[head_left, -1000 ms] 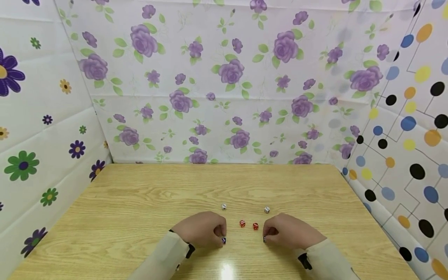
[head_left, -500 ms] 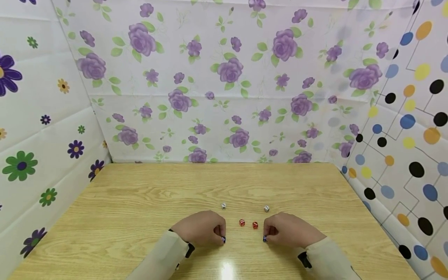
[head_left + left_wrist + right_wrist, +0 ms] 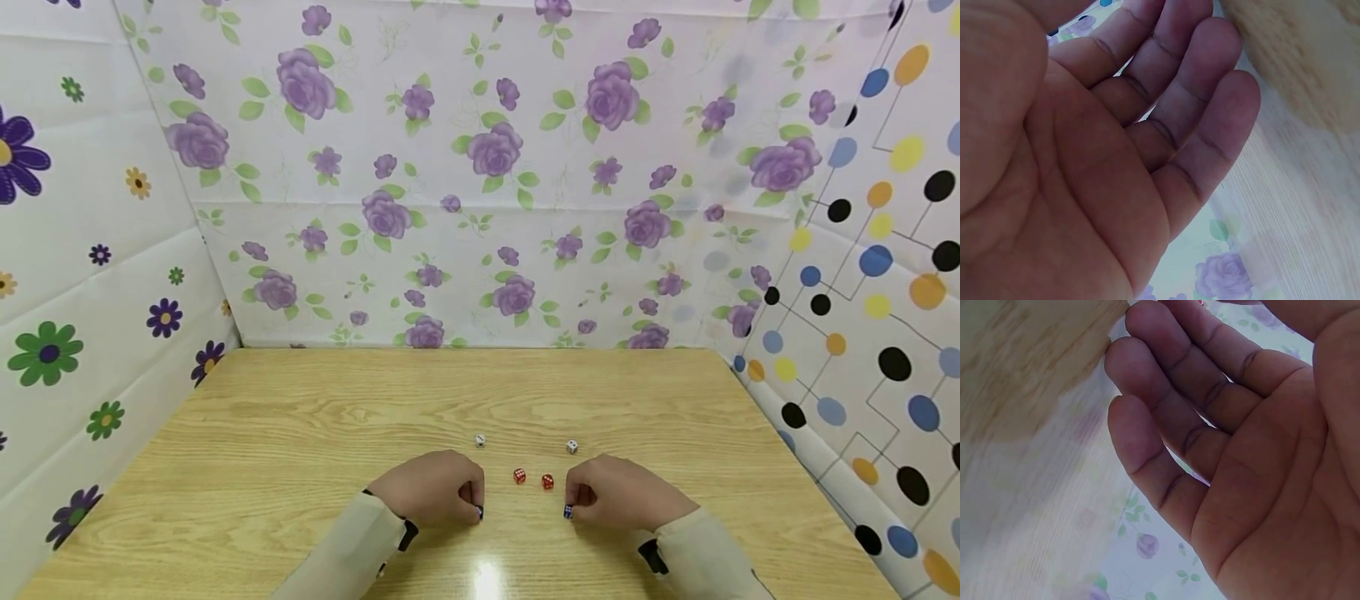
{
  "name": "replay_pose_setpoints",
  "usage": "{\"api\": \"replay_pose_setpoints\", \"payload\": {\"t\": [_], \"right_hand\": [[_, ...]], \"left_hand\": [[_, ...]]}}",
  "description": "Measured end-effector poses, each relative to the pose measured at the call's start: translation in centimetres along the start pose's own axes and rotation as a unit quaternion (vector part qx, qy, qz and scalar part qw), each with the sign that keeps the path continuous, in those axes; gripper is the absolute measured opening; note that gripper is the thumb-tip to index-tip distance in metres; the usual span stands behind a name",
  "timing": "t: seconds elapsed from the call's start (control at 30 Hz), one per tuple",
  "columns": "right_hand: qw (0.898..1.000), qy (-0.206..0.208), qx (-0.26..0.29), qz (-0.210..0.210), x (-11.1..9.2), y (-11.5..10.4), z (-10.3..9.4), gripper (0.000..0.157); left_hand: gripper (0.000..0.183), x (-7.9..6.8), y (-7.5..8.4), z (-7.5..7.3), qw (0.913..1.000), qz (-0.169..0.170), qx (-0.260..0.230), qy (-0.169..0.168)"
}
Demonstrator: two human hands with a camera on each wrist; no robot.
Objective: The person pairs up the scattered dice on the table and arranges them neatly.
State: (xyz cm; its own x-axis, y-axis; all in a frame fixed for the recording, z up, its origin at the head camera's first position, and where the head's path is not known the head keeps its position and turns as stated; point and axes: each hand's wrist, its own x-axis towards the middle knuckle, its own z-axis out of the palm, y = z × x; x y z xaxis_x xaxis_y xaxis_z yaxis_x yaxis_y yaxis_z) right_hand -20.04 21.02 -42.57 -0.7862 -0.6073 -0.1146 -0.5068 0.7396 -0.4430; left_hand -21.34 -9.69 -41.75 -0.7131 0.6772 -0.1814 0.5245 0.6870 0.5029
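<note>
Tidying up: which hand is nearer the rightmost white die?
Right. In the head view, the right hand is just below that white die; the left hand is farther, lower left.

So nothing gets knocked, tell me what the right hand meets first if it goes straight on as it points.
Likely the table: the right hand points down toward it, pinching a blue die. Whether the die touches it is unclear.

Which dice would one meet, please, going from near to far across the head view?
Left blue die in the left hand and right blue die in the right hand, about level → left red die and right red die → left white die and right white die.
</note>
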Motion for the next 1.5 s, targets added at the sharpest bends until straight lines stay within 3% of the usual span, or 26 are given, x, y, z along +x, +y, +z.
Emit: {"api": "replay_pose_setpoints", "payload": {"t": [0.5, 0.83, 1.5], "right_hand": [[1.000, -0.008, 0.004, 0.009, 0.0, -0.1, 0.1, 0.016], [1.000, -0.015, 0.022, -0.009, 0.2, -0.1, 0.0, 0.014], [0.998, -0.034, 0.036, -0.028, 1.7, -0.6, -0.1, 0.020]], "left_hand": [[0.018, -0.1, 0.1, -0.1, 1.0000, -0.003, -0.006, 0.006], [0.018, -0.2, -0.2, -0.1, 1.0000, -0.009, 0.000, 0.000], [0.013, -1.6, -2.2, -1.4, 0.9999, -0.013, 0.000, 0.003]]}}
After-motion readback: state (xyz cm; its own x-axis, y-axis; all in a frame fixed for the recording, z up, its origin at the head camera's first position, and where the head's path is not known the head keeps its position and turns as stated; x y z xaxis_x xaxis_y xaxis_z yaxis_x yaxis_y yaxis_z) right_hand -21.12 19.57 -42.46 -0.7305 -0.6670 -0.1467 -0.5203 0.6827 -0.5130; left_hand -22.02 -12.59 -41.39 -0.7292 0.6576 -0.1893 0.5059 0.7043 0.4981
